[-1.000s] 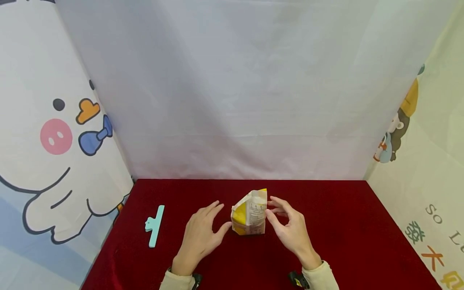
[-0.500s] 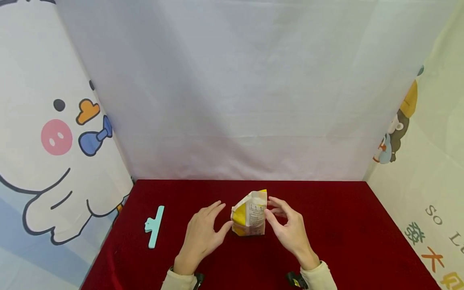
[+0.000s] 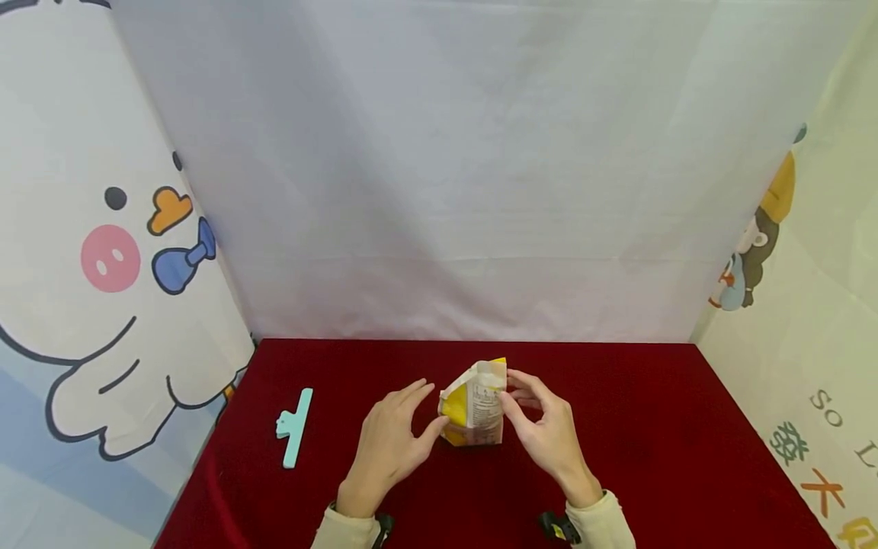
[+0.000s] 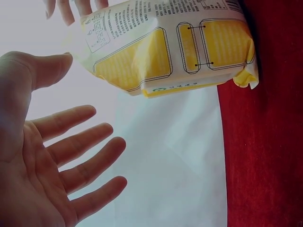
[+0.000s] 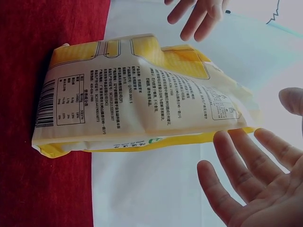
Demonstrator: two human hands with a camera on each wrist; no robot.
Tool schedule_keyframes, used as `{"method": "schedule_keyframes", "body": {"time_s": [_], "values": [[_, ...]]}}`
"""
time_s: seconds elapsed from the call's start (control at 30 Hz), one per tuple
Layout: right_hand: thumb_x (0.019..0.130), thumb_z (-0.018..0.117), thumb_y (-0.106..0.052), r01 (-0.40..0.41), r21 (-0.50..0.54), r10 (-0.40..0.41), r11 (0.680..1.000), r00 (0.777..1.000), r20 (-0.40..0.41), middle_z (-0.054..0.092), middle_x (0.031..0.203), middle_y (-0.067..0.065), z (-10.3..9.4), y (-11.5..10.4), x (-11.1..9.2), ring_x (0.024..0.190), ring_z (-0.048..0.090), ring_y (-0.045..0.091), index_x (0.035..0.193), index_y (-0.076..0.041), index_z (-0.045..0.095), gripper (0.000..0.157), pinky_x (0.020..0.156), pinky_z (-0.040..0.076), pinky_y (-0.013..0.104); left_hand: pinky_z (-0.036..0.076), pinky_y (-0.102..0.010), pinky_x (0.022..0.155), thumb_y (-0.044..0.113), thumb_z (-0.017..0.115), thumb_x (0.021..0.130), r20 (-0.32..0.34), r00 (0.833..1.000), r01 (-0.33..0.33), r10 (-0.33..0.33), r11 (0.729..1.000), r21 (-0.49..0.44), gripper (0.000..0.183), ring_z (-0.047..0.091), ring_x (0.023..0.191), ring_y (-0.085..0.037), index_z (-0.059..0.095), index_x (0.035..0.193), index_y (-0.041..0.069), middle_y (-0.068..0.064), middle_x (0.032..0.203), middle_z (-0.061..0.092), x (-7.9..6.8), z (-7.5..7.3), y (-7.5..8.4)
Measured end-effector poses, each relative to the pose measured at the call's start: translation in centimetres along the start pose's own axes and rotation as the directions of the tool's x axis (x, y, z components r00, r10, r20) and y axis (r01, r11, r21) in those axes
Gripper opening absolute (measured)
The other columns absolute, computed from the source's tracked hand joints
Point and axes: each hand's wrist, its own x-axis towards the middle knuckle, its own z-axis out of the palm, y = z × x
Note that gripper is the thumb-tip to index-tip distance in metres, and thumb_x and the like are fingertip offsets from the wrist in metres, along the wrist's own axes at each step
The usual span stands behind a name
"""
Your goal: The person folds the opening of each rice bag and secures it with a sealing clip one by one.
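Observation:
A yellow and white printed food bag (image 3: 480, 404) stands upright on the dark red tablecloth. Its back panel, with small text, a nutrition table and a barcode, shows in the right wrist view. My left hand (image 3: 389, 441) is spread at the bag's left side; its thumb tip is close to the lower left edge, and contact is unclear. On the other side, my right hand (image 3: 549, 435) has its fingertips (image 5: 221, 139) at the bag's upper right edge, seemingly touching it, with the thumb (image 3: 511, 406) in front. Neither hand grips the bag.
A pale teal bag clip (image 3: 295, 428) lies on the tablecloth (image 3: 617, 396) left of my left hand. White cloth (image 3: 439, 168) hangs behind the table, and printed cartoon cloths (image 3: 103, 366) stand on both sides.
My left hand has shifted slightly right, nearer the bag. The right hand has edged slightly left toward it. The bag and the clip stay in place.

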Motion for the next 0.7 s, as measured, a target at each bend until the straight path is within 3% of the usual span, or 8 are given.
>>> {"method": "schedule_keyframes", "body": {"time_s": [0.4,0.6,0.7], "values": [[0.098,0.077,-0.009,-0.012,0.009,0.012,1.0,1.0,-0.004,0.079,0.121,0.006,0.03,0.02,0.32,0.1,0.073,0.01,0.133,-0.013,0.072,0.036,0.088,0.065,0.04,0.059,-0.055,0.099,0.04,0.08,0.094,-0.009,1.0,-0.024,0.023,1.0,-0.005,0.051,0.071,0.123,-0.032,0.072,0.137,0.012,-0.009,0.142,0.071,0.31,0.46,0.28],[0.098,0.076,-0.009,-0.023,0.022,0.024,0.999,0.998,-0.052,0.08,0.118,0.008,0.25,0.02,0.48,0.099,0.074,0.011,0.133,-0.009,0.072,0.035,0.087,0.065,0.047,0.059,-0.055,0.099,0.039,0.08,0.094,-0.005,1.0,-0.009,0.009,1.0,-0.012,0.051,0.072,0.122,-0.032,0.073,0.136,0.012,-0.009,0.141,0.072,0.19,0.49,0.22],[0.098,0.076,-0.009,-0.022,0.022,0.024,1.0,0.997,-0.076,0.08,0.117,0.007,0.29,0.0,0.54,0.097,0.074,0.012,0.131,-0.009,0.073,0.033,0.086,0.065,0.045,0.059,-0.055,0.099,0.04,0.08,0.094,-0.003,1.0,-0.006,0.006,1.0,-0.02,0.052,0.072,0.122,-0.032,0.073,0.137,0.013,-0.009,0.141,0.072,0.22,0.54,0.18]]}}
